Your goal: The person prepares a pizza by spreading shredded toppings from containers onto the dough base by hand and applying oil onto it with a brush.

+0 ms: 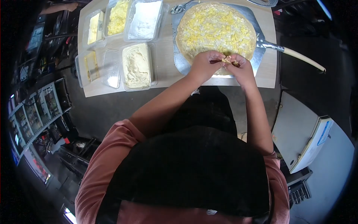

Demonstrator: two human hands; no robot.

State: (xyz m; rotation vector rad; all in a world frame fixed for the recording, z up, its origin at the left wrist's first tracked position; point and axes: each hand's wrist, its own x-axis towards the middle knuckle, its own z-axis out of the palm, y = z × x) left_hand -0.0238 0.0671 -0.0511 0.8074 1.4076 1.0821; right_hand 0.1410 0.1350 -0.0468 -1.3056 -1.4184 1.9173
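A round flat dough [214, 30] with pale and yellow bits spread over it lies on a metal peel [259, 56] with a long light handle. Both of my hands are over the dough's near edge, their fingertips almost meeting. My left hand [204, 65] is closed with its fingertips on a small yellowish-brown piece [226, 59]. Beside it my right hand [241, 69] is also closed, its fingers pinching at the same small piece. What the piece is cannot be made out.
To the left stand plastic tubs: creamy paste [137, 67], white powder [144, 20], yellow shreds [118, 18] and a yellow block [94, 30]. Two lids [111, 69] lie near them. A spoon [178, 9] rests by the peel. Another person's hand [71, 6] shows at top left.
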